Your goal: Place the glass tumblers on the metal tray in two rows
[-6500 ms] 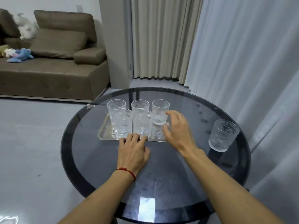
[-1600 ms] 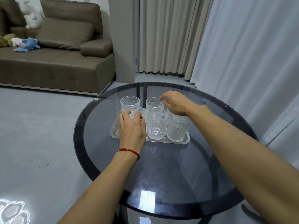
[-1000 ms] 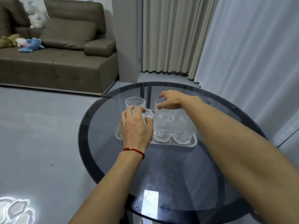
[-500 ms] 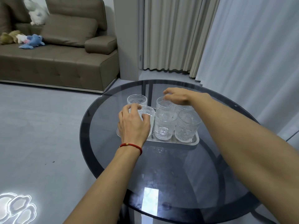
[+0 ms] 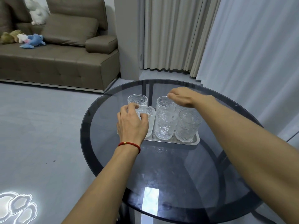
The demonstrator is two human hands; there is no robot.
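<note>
Several clear patterned glass tumblers stand in two rows on the metal tray (image 5: pixel 186 142), which sits on a round dark glass table (image 5: pixel 161 175). The back row has a left tumbler (image 5: pixel 137 100), a middle one (image 5: pixel 164 102) and a right one (image 5: pixel 182 109) mostly hidden under my right wrist. In front stand the left (image 5: pixel 148 114), middle (image 5: pixel 164 125) and right (image 5: pixel 187 126) tumblers. My left hand (image 5: pixel 131 124) wraps the front-left tumbler at its rim. My right hand (image 5: pixel 181 97) hovers over the back row, fingers loosely curled, holding nothing.
A brown sofa (image 5: pixel 56 62) with soft toys (image 5: pixel 32 41) stands at the far left across grey floor. Curtains (image 5: pixel 242 46) hang close behind and to the right of the table. The table's near half (image 5: pixel 169 183) is bare glass.
The lone tumbler that stood at the table's right now stands on the tray at front right. My left hand has gone from the tray's edge to the front-left tumbler. My right hand sits slightly higher.
</note>
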